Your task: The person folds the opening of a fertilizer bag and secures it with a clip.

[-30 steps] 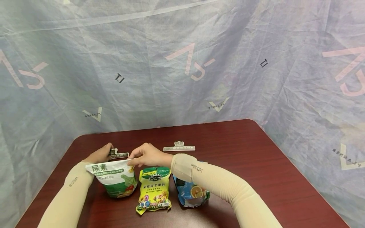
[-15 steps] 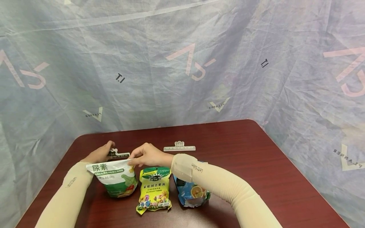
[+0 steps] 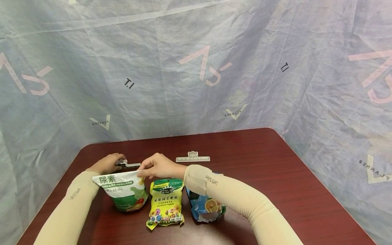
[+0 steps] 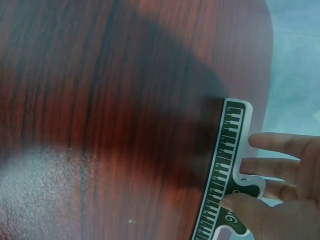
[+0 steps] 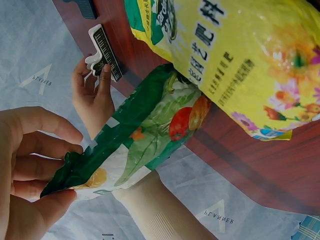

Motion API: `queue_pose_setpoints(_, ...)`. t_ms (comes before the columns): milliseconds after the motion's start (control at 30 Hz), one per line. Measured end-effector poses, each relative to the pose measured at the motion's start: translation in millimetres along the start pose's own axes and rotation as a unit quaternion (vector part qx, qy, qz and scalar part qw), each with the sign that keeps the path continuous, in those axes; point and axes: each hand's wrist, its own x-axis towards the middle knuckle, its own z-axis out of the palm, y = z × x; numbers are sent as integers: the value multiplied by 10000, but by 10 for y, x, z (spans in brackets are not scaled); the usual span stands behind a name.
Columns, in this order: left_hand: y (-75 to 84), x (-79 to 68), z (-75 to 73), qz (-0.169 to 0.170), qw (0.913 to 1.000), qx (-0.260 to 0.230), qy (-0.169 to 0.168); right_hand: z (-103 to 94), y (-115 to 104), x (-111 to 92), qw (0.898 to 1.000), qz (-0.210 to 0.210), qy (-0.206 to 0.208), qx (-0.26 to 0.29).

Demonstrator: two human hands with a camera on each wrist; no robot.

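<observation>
My left hand (image 3: 106, 164) pinches a black-and-white clip (image 4: 218, 172) printed with piano keys, behind the bag at the table's left. In the left wrist view the thumb lies on the clip's front and the fingers are behind it. My right hand (image 3: 161, 167) pinches the top right corner of a green and white fertilizer bag (image 3: 125, 194), holding its top edge up. The right wrist view shows this bag from its side, with tomato and leaf pictures. In the head view the bag's top partly covers the left wrist.
A yellow fertilizer bag (image 3: 166, 204) lies just right of the green and white one. Beside it, a blue bag with an orange slice (image 3: 206, 206) is partly under the right forearm. A second piano-key clip (image 3: 193, 157) lies farther back on the dark red table (image 3: 260, 170).
My left hand has turned the clip, so its key-printed face shows less from above. My right hand and the bag stay almost where they were.
</observation>
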Motion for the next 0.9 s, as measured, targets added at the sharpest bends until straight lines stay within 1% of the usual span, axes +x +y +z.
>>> queue_pose_setpoints(100, -7, 3, -11, -37, 9999, -108, -86, -2, 3, 6, 10000, 3, -1, -14)
queue_pose_setpoints(233, -24, 1, -35, 1, 9993, -309, -215, -6, 0, 3, 10000, 2, -18, 4)
queue_pose_setpoints(367, -21, -9, -83, -168, 9978, -473, -442, -7, -8, 0, 10000, -9, -16, 3)
queue_pose_setpoints(533, 14, -9, -144, -291, 9966, -419, -647, -8, -15, -5, 10000, 11, 4, -11)
queue_pose_setpoints(667, -1, 5, -161, -447, 9953, -355, -778, -1, -7, -4, 10000, 32, 49, -4)
queue_pose_setpoints(900, -16, -37, -249, -452, 9939, -405, -925, 2, 6, 11, 10000, 49, 32, 30)
